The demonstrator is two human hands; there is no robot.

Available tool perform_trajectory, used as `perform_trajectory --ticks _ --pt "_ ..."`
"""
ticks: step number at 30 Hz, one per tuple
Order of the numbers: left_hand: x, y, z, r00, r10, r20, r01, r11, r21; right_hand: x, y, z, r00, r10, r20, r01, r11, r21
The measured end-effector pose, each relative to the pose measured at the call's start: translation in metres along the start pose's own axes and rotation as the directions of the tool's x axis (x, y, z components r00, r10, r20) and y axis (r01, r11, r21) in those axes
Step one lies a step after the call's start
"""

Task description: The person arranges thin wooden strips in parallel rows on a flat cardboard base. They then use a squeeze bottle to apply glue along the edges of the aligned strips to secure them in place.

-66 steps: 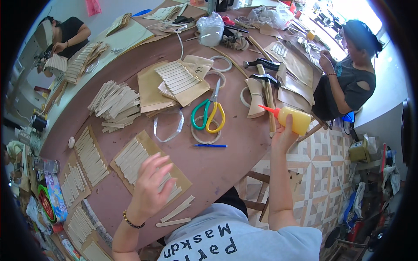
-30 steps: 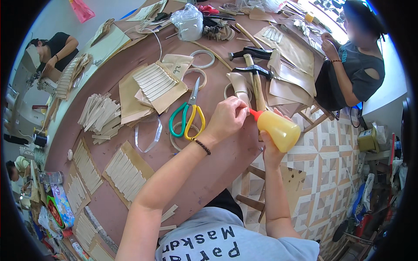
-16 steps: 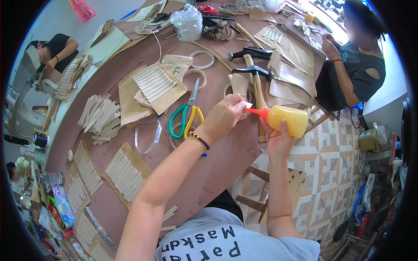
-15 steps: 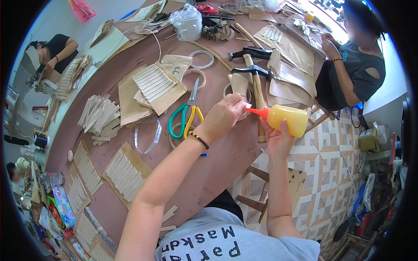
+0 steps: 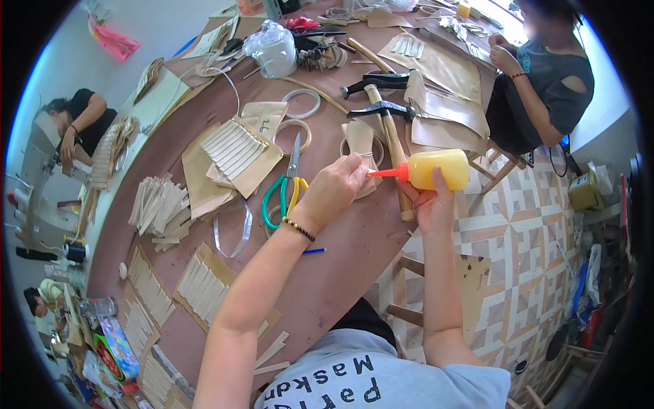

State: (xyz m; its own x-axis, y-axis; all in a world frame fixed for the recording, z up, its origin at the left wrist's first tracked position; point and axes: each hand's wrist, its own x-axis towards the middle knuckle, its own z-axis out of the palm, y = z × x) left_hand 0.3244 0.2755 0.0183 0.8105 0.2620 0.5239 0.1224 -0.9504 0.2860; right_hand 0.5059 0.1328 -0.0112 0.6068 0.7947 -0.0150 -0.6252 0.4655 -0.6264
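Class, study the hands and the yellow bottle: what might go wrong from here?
The right hand holds the yellow bottle sideways, its red nozzle close to the left hand: contents might drip or smear the fingers. The left wrist seems near the scissors, so a careless sweep might knock them.

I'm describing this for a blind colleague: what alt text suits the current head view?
A person's right hand holds a yellow bottle, its red nozzle pointing toward the left hand. Scissors and pale strips lie on the brown table.

Yellow bottle (image 5: 434, 162) held sideways; red nozzle (image 5: 390, 173) points left.
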Motion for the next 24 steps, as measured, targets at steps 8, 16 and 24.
perform_trajectory --ticks 8,16,24 --pt "-0.001 0.003 -0.01 0.997 -0.029 0.076 0.036 0.996 -0.084 0.009 0.003 -0.013 0.991 0.0 0.131 0.005 0.999 -0.043" --pt "0.0 0.005 -0.014 0.992 0.013 0.129 0.003 0.992 -0.124 0.027 -0.006 0.01 0.992 0.122 -0.03 -0.125 0.982 -0.143" --pt "0.005 0.024 -0.03 0.967 0.203 0.152 -0.208 0.978 0.021 0.038 -0.014 0.005 0.962 0.271 -0.035 -0.273 0.949 -0.156"
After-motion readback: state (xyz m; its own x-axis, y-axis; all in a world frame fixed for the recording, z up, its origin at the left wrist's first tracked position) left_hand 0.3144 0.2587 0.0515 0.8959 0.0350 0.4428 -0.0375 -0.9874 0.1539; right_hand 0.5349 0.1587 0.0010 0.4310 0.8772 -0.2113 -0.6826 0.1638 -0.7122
